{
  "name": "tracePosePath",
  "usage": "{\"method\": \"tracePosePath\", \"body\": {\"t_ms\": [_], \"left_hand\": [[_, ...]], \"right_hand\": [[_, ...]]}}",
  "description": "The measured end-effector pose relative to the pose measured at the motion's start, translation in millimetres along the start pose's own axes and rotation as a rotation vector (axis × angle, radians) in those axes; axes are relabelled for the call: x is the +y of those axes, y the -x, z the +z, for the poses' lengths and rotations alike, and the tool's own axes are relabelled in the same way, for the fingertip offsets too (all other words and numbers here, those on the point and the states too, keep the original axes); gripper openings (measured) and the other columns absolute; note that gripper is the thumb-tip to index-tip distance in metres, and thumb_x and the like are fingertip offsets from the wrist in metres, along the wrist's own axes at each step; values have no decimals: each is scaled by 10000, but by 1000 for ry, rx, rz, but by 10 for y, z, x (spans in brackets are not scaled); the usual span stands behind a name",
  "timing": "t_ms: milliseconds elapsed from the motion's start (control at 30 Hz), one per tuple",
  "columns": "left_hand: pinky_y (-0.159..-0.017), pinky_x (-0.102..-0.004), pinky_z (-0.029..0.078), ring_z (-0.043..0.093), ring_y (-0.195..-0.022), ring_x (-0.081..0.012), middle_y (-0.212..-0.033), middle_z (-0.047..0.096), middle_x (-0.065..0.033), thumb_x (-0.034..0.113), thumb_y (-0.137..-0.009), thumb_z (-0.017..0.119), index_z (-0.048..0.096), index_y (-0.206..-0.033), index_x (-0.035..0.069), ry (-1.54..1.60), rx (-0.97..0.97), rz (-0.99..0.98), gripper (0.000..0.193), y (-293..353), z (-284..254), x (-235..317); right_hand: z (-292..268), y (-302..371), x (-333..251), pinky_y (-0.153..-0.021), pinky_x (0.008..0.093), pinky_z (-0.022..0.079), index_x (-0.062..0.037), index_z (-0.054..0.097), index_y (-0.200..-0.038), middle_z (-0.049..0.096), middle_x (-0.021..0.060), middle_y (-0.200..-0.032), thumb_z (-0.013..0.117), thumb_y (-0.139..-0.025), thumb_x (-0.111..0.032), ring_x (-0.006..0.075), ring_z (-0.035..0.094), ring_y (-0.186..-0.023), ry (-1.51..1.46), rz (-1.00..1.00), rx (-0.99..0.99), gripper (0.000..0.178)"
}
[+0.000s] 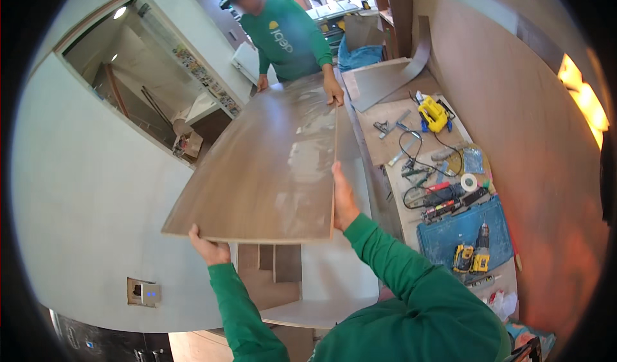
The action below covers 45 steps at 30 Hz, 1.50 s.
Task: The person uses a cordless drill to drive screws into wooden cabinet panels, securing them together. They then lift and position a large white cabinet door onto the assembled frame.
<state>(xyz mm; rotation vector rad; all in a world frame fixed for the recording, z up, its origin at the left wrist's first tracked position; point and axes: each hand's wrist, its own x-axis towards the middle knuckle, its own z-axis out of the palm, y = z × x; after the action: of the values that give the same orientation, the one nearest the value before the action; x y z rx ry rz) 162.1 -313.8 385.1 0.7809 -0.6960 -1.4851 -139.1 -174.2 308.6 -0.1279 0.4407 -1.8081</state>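
A large brown wood-grain panel (263, 169) with a glossy, reflective face spans the middle of the view, raised above the surface below. My left hand (209, 249) grips its near edge close to the left corner, thumb at the rim and the other fingers hidden beneath. On the right edge, near the closest corner, my right hand (345, 198) is closed round the panel's side. A co-worker (286, 37) in a green top and dark cap stands at the far end, both hands on the panel there.
Right of the panel, a bench bears a yellow power tool (435, 113), a blue case (443, 237), a yellow-black cordless drill (481, 249), a tape roll (468, 182) and clamps. A white wall (90, 201) with an opening runs along the left. A large brown sheet (508, 131) stands at right.
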Motion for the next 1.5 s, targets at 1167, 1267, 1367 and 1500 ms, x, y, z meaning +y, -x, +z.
{"method": "tracePosePath", "body": {"t_ms": [1167, 1267, 1367, 1500], "left_hand": [[-1033, -593, 491, 582, -1284, -340, -1479, 555, -104, 608, -1078, 254, 503, -1470, 123, -344, 526, -691, 672, 1269, -2877, -1978], [-1026, -600, 492, 578, -1284, -360, -1466, 558, -123, 612, -1076, 262, 490, -1477, 119, -251, 493, -683, 675, 1331, -2788, -1929], [-1028, -613, 487, 574, -1287, -370, -1463, 555, -129, 618, -1073, 263, 477, -1485, 119, -338, 507, -683, 682, 1448, -2930, -1880], [-1019, -630, 491, 572, -1290, -377, -1470, 549, -127, 619, -1072, 253, 465, -1492, 117, -353, 532, -677, 688, 1462, -2851, -2015]], "right_hand": [[-81, 1663, 510, -952, 383, 510, 68, 488, -1359, 666, 228, -1141, 664, -973, -406, 263, 636, -1059, 1092, 133, -64, 637], [-116, 1715, 604, -925, 387, 517, 72, 506, -1320, 675, 241, -1104, 658, -973, -436, 270, 647, -1031, 1174, 73, -95, 633], [78, 1791, 453, -908, 386, 514, 72, 530, -1272, 672, 241, -1084, 653, -973, -464, 268, 645, -1025, 1184, 248, -107, 626], [-56, 1834, 452, -895, 403, 515, 74, 531, -1264, 668, 256, -1088, 647, -968, -476, 304, 648, -1022, 1193, 150, -58, 635]]}}
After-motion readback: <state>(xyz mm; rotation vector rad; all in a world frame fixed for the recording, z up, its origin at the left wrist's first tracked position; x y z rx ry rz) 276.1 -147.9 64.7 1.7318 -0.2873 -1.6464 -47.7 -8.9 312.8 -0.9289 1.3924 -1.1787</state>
